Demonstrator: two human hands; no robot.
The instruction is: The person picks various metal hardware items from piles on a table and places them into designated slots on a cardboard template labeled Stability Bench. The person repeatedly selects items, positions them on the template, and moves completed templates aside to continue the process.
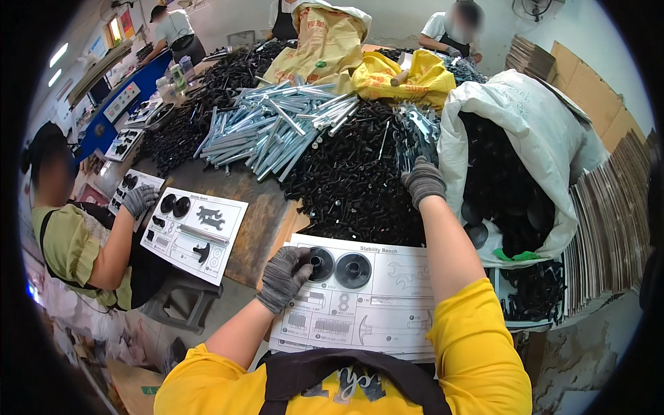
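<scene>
**Left hand on disc at sheet, right hand out in the parts pile**

Far left: a co-worker's gloved hand (140, 200) rests on a second sheet (194, 234) that already carries discs and a spanner, each on its printed outline. The sheets likely serve as layout templates, one part per outline.

Your left hand (283, 277), grey glove, is curled at the left edge of your sheet (366, 304). Fingers pinch or press the left disc (320, 263), a black round part sitting on its outline near the sheet's top. Exact grip is hidden by the glove. Probably you are seating it square on the outline. Just right of it, a second disc (353, 270) lies flat, untouched, apart from the first.

The sheet lies at the table's near edge, right in front of you, so both hands reach it.

Up and centre: silver rods (277, 128) heaped on the black screw pile (346, 187).

Your right hand (423, 181) is stretched forward with fingers curled down into the pile, beside a bunch of silver spanners (417, 135). I cannot tell if it holds anything.

Right: a white sack (532, 131), mouth open toward you, spills black parts within reach. Cardboard (615, 207) is stacked beyond.
</scene>
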